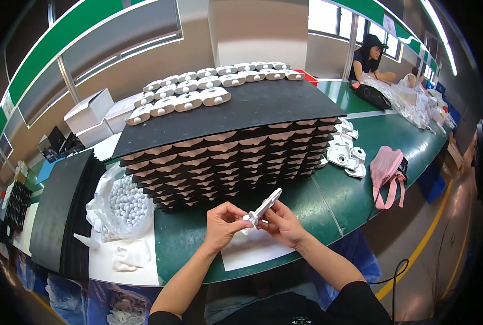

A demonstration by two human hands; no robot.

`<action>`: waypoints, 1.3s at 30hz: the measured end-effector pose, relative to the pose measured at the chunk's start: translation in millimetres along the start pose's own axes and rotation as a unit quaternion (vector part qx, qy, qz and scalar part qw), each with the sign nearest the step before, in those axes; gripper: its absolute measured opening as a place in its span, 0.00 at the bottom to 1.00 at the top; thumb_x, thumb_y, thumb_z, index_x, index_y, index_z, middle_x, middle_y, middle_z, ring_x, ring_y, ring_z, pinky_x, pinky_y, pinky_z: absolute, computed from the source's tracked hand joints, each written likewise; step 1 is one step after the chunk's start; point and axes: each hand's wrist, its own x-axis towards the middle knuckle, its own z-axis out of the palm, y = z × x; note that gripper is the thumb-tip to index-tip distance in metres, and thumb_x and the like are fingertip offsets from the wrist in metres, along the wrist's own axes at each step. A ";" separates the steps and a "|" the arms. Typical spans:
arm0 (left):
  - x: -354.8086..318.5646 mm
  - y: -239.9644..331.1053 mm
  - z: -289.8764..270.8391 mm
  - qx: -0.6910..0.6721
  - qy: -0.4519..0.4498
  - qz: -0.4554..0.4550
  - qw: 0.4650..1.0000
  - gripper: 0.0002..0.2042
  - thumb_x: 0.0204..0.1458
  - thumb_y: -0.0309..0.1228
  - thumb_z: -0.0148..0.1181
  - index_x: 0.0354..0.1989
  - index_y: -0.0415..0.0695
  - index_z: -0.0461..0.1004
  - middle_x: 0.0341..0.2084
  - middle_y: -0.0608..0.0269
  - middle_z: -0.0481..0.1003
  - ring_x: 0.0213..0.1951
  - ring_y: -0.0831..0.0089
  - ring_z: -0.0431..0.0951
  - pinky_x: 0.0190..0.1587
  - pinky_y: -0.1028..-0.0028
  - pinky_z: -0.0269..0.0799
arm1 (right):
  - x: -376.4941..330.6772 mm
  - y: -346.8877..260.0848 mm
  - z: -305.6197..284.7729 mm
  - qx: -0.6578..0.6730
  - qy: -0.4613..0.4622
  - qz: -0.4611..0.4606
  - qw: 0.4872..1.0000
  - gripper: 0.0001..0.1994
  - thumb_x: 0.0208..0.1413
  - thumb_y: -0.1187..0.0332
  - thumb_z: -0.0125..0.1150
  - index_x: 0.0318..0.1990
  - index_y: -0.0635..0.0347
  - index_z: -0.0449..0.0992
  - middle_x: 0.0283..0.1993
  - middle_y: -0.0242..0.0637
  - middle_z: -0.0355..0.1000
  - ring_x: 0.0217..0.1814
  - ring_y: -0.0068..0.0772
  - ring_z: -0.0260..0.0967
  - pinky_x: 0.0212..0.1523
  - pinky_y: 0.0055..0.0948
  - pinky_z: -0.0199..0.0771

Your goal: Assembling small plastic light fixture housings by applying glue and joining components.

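Note:
Above the front of the green table, my right hand [282, 223] holds a flat white plastic part [267, 204] tilted up on edge, thumb and fingers closed along its side. My left hand [223, 223] pinches a small white rounded piece [248, 218] against the lower end of that part; fingers hide much of it. Below both hands lies a white sheet of paper [258, 250]. Left of my hands, an open clear bag [128, 200] holds several white balls. Finished-looking white parts [215, 96], each with a round knob, stand in rows on the black top board [241, 116].
Under that board rises a tall stack of layered black boards and white parts [225, 157]. Loose white parts [347, 151] and a pink bag [387, 173] lie right. A small white bottle [87, 241] and cloth [130, 255] sit left. A co-worker [369, 59] sits far right.

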 end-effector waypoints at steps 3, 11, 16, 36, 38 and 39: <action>0.4 0.6 -5.0 0.005 -0.006 0.008 1.000 0.10 0.33 0.17 0.66 0.23 0.38 0.70 0.20 0.64 0.73 0.23 0.82 0.73 0.26 0.83 0.69 | 0.1 0.5 2.5 0.012 -0.002 0.001 1.000 0.08 0.57 0.70 0.47 0.44 0.58 0.64 0.38 0.31 0.66 0.38 0.22 0.64 0.42 0.24 0.67; -0.2 -8.1 -2.4 0.025 -0.057 -0.015 0.998 0.12 0.32 0.19 0.68 0.24 0.38 0.69 0.21 0.62 0.74 0.26 0.78 0.75 0.28 0.82 0.71 | 2.6 6.2 -8.1 0.119 -0.017 0.065 0.991 0.10 0.58 0.65 0.45 0.45 0.57 0.65 0.34 0.28 0.66 0.37 0.19 0.64 0.41 0.23 0.70; 0.4 -4.6 -6.7 0.001 -0.015 0.041 0.999 0.12 0.31 0.18 0.68 0.23 0.37 0.71 0.23 0.60 0.74 0.27 0.77 0.74 0.31 0.79 0.73 | 1.3 0.2 -7.8 0.116 0.014 0.043 0.992 0.11 0.58 0.65 0.46 0.46 0.56 0.64 0.36 0.28 0.66 0.37 0.18 0.64 0.40 0.22 0.69; -3.1 -2.0 -10.0 -0.053 -0.025 0.004 0.998 0.10 0.32 0.17 0.66 0.25 0.36 0.73 0.24 0.57 0.75 0.27 0.75 0.75 0.33 0.77 0.73 | -3.5 0.5 2.3 0.006 0.013 0.001 1.000 0.07 0.58 0.68 0.44 0.44 0.54 0.63 0.42 0.33 0.66 0.41 0.25 0.63 0.42 0.27 0.64; -2.6 -2.7 -9.2 -0.053 -0.025 0.005 0.998 0.10 0.33 0.17 0.66 0.25 0.36 0.73 0.24 0.56 0.75 0.27 0.74 0.76 0.33 0.77 0.73 | -2.5 0.6 1.9 0.005 0.013 0.001 1.000 0.07 0.58 0.68 0.44 0.44 0.54 0.63 0.42 0.32 0.66 0.42 0.24 0.63 0.42 0.27 0.64; -1.9 -4.0 -9.6 -0.048 -0.027 0.023 0.998 0.09 0.33 0.16 0.65 0.24 0.35 0.72 0.24 0.54 0.75 0.25 0.71 0.76 0.30 0.75 0.74 | -1.8 1.4 0.1 0.006 0.013 0.000 1.000 0.07 0.58 0.68 0.44 0.44 0.54 0.63 0.42 0.32 0.66 0.42 0.24 0.63 0.42 0.27 0.64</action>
